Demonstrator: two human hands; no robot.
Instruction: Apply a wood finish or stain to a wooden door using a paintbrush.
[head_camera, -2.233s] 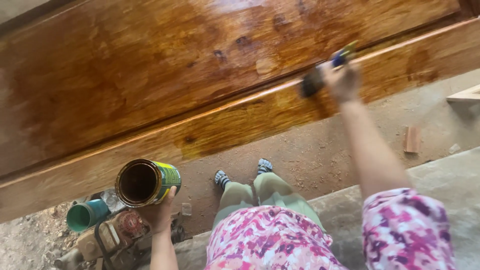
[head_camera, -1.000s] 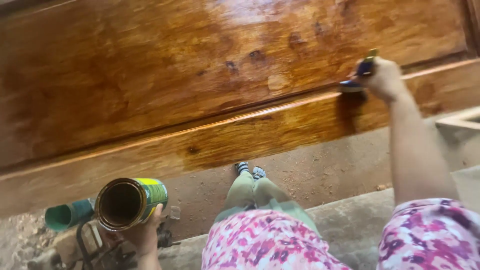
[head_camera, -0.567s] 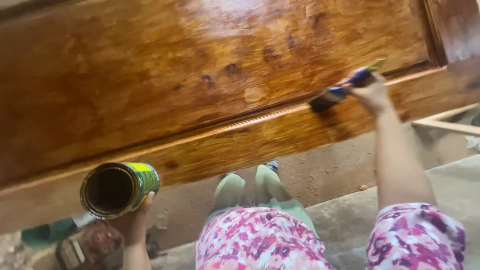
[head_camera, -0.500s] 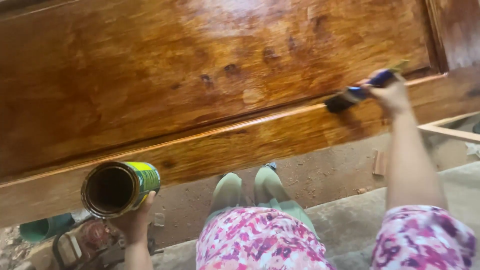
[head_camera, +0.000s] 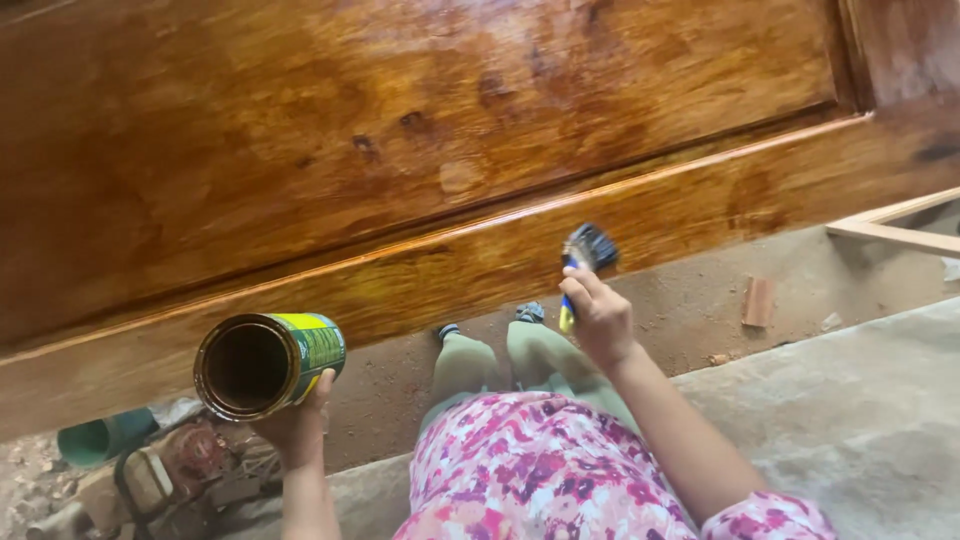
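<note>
Varnishing underway: right hand (head_camera: 598, 322) grips brush (head_camera: 588, 250) off the door (head_camera: 400, 150); left hand (head_camera: 295, 425) holds can (head_camera: 268, 364). Reloading seems due.

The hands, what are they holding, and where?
The left hand grips an open tin can from below; the right hand holds a paintbrush by its handle.

1. The left hand (head_camera: 295, 425) grips an open tin can (head_camera: 268, 362), tipped on its side.
2. The right hand (head_camera: 598, 322) holds a paintbrush (head_camera: 583, 262), bristles near the glossy wooden door (head_camera: 400, 150)'s lower edge.
</note>
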